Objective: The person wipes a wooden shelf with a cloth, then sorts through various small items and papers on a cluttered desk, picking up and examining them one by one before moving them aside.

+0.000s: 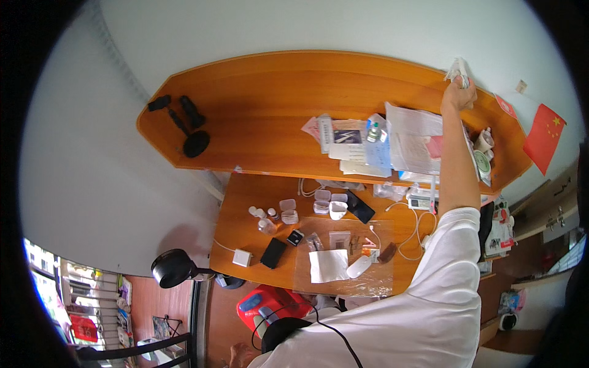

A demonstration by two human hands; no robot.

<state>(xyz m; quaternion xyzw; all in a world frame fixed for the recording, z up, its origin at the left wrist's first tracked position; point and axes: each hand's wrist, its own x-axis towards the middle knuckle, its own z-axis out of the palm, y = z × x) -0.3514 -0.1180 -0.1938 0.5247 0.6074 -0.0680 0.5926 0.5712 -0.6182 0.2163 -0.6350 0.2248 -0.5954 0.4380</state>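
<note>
My right hand (459,95) is raised at the far right of a brown wooden wall shelf (257,101). It grips a crumpled white cloth (458,69), which lies against the shelf's back edge and the wall. Below my forearm are a flat white plastic packet (412,129), papers (352,152) and a small green-capped bottle (373,132). White tubs (483,140) stand beside them at the right end. Bare skin shows low at the bottom edge; I cannot tell whether it is my left hand or a foot.
A wooden desk (230,207) under the shelf holds small lidded boxes (322,202), a phone (360,207), white cables (416,225), a white mouse (359,267) and paper (329,266). A black stand (195,143) is on the shelf's left; a black lamp (172,268) juts from the desk's left.
</note>
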